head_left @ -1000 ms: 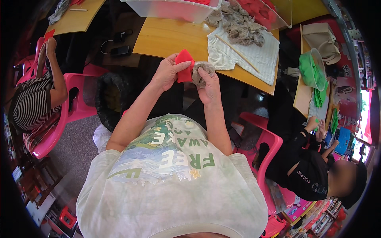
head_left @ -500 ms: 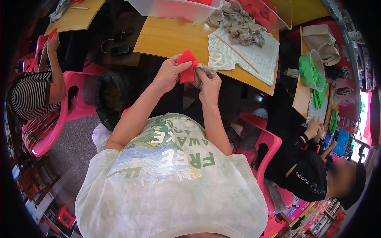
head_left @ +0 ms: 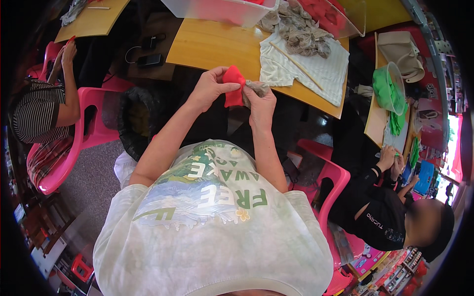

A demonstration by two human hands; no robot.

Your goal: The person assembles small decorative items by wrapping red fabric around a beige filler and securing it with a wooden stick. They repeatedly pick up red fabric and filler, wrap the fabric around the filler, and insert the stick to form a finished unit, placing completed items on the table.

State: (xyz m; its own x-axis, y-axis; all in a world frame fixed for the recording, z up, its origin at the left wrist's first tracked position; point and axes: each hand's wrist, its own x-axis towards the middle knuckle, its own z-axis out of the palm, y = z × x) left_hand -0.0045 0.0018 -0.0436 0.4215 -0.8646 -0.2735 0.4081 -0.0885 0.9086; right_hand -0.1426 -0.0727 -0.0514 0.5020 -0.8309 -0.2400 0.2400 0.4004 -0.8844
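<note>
Just off the table's near edge, my left hand (head_left: 210,90) pinches a small red fabric piece (head_left: 234,85) between thumb and fingers. The piece looks gathered at its right side, where it meets a crumpled grey-brown sheer cloth (head_left: 256,88). Closed around that cloth is my right hand (head_left: 261,105), its thumb against the place where the two join. Exactly how red and grey are joined is hidden by the fingers. Beyond my hands, a white cloth (head_left: 316,73) lies on the yellow table (head_left: 207,44), with a thin wooden stick (head_left: 296,65) across it.
Crumpled grey-brown cloth (head_left: 303,37) heaps on the white cloth. Behind stand a clear bin (head_left: 217,12) and a tub of red pieces (head_left: 328,17). A black-lined bin (head_left: 131,123) is at my left. Co-workers sit on both sides; the right one (head_left: 377,212) handles green pieces near a tub (head_left: 387,89).
The red piece has turned in my left fingers and now spreads into a flared, bow-like shape. Both hands stay in nearly the same place.
</note>
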